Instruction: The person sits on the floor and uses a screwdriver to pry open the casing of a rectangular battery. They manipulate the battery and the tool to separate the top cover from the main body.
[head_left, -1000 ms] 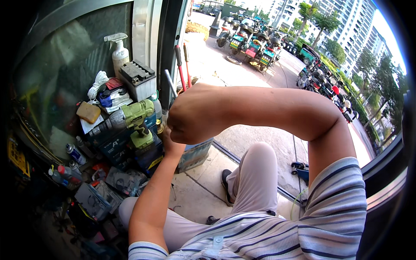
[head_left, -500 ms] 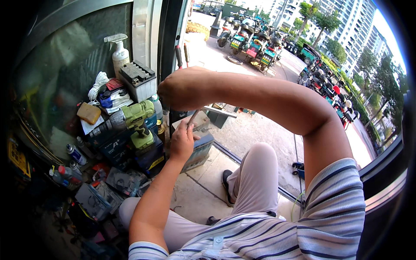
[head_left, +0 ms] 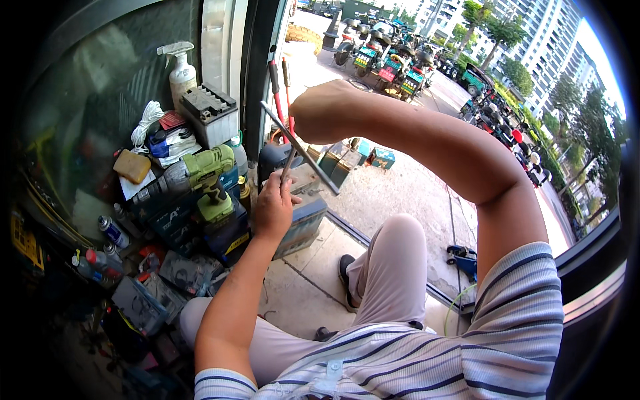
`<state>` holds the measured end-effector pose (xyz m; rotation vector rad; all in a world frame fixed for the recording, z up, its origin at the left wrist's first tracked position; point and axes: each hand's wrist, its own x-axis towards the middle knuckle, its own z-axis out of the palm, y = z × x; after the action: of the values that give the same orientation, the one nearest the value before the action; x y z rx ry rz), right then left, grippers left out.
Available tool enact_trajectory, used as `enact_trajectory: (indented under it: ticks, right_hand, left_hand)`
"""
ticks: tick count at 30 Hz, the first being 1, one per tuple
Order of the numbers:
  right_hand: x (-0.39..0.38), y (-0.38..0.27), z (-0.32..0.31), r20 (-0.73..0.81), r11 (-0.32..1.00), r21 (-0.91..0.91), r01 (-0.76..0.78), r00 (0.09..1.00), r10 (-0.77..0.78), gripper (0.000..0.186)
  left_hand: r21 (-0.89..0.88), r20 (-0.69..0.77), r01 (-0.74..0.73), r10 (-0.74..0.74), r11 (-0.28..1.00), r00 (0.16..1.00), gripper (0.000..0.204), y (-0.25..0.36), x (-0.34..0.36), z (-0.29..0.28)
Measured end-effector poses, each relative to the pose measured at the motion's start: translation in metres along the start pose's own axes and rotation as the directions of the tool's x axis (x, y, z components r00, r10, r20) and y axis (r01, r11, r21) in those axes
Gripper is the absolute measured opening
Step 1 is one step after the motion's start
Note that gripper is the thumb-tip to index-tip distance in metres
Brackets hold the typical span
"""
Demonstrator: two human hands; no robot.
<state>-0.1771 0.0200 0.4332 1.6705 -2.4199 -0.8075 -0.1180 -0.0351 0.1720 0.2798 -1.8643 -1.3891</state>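
My right hand (head_left: 327,110) is raised in front of me, closed on one end of a long grey metal bar (head_left: 313,167) that slants down to the right. Below it, my left hand (head_left: 273,207) pinches a thin metal shaft (head_left: 287,172) that rises to meet the bar like a T. Both hands hover over a blue-grey tool case (head_left: 303,227) on the floor. Just left of my left hand, a green power drill (head_left: 207,177) lies on stacked cases. The end of the bar inside my right fist is hidden.
Against the dark wall on the left are a spray bottle (head_left: 180,70), a grey battery box (head_left: 210,113), a white cord coil (head_left: 143,130), spray cans (head_left: 110,230) and several small boxes. Red-handled tools (head_left: 277,87) lean in the doorway. Parked scooters (head_left: 380,50) line the pavement outside.
My right hand has risen and moved right, uncovering my left hand. The metal bar and thin shaft have come into view between the hands.
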Motion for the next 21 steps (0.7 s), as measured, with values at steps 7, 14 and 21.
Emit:
enact_trajectory:
  ticks: [7,14,21]
  right_hand:
    - [-0.027,-0.040,-0.003,-0.075,0.911,0.218,0.351,0.936,-0.343,0.037]
    - [-0.018,-0.021,0.019,0.117,0.952,-0.084,0.293,0.952,-0.282,0.023]
    - [0.010,-0.016,0.049,-0.274,0.920,0.362,0.153,0.960,-0.052,0.044]
  left_hand:
    - [0.024,0.072,0.013,-0.014,1.000,0.997,0.016,0.004,-0.003,0.001]
    - [-0.185,-0.002,0.159,-0.162,0.970,0.987,0.015,0.003,0.012,-0.013]
    - [-0.090,0.162,0.146,-0.130,0.985,0.978,0.019,-0.004,0.012,-0.025]
